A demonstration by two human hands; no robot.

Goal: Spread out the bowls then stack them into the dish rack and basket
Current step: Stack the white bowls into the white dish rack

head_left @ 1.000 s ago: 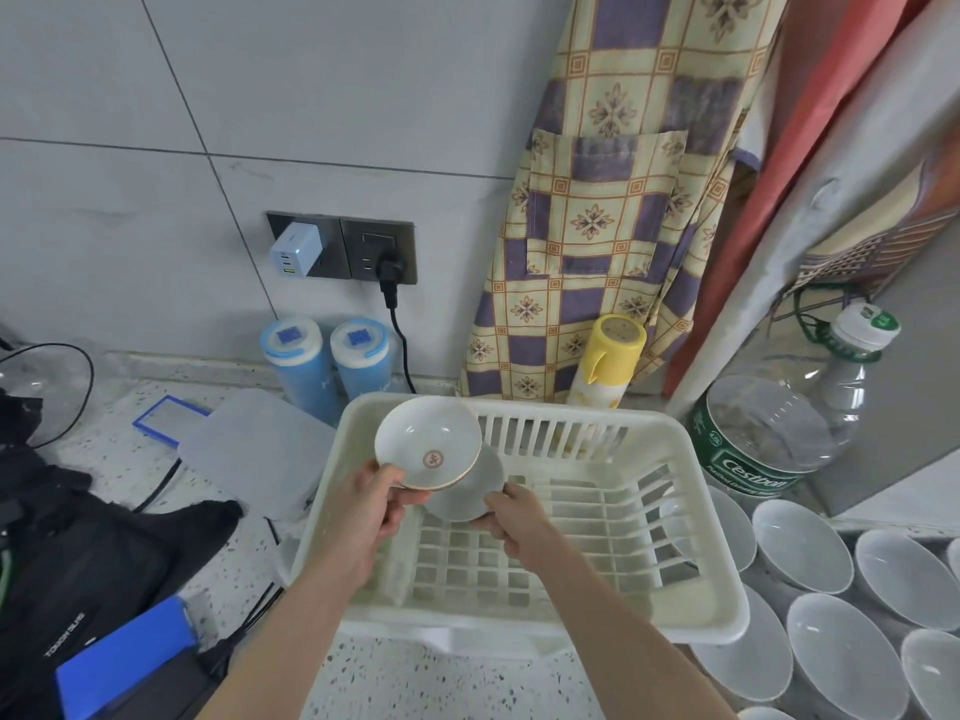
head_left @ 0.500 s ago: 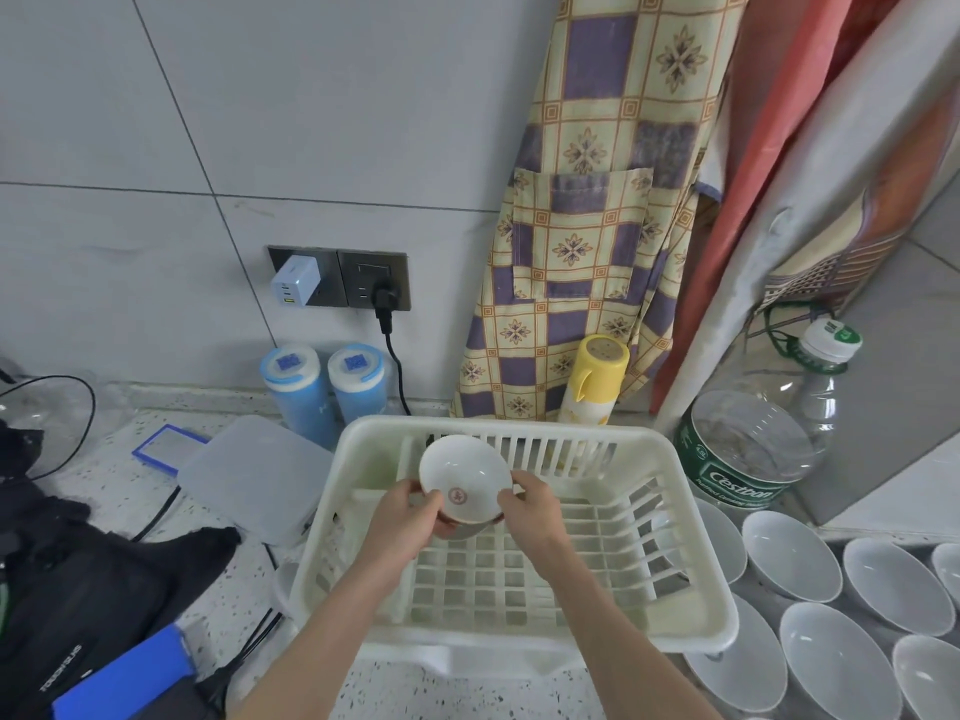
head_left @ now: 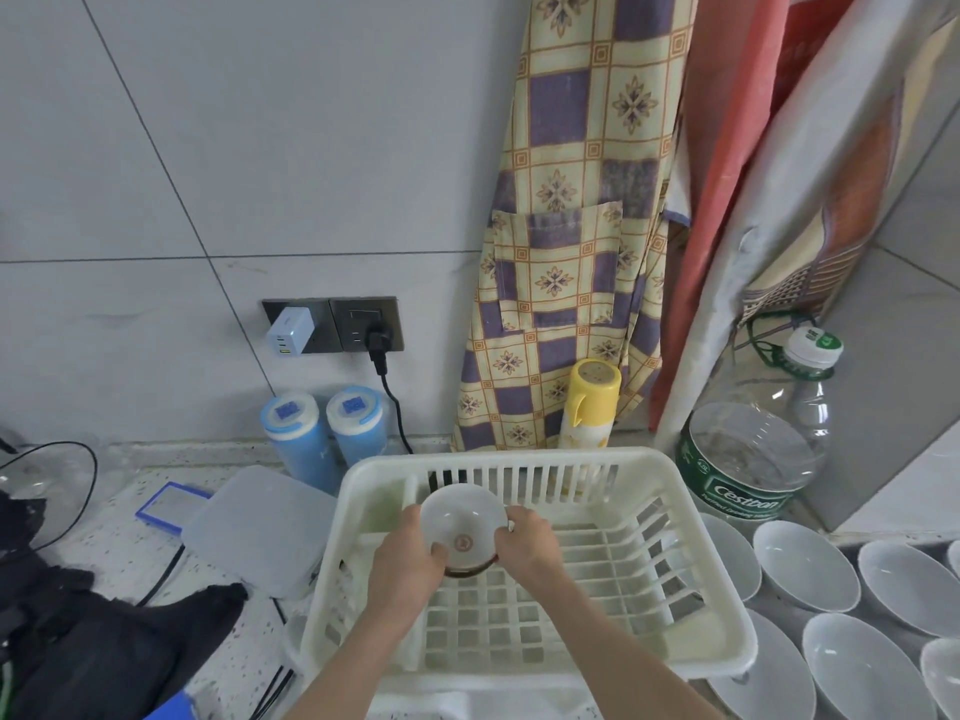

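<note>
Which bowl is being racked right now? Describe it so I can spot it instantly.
Find the white slatted dish rack on the counter. At its back left, the left hand and right hand hold a small white bowl on edge. Unlike the plain bowls outside, it has a reddish emblem.

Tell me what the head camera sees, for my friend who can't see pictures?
Two hands, the left hand and the right hand, hold a small white bowl tilted on edge inside a white plastic dish rack. More white bowls lie spread out on the counter to the right, beside a large clear water bottle.
</note>
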